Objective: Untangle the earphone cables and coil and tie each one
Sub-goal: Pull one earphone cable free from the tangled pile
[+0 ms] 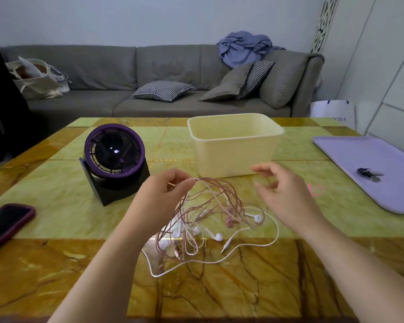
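Left hand (159,197): closed thumb to fingertips on a bunch of pink cable (219,184) loops, raised clear of the table (56,194).
Right hand (287,194): fingers loosely curled and blurred; could not tell whether any strand was caught.
Tangle: hung from the left fingertips, spread out below and between both hands.
White cable (275,229): threaded through the pink, trailing in a long loop under the right wrist.
Ends: white earbud (257,217) and pink earbud (230,222) lay just below the right hand; jack plug (224,249) lay nearer the body.
Done so far: judged very early; nothing freed, coiled or tied.
Left to do: parting pink from white, then coiling and tying each.
Nearby: cream tub (233,155) beyond the right hand; fan (114,155) beyond the left hand.
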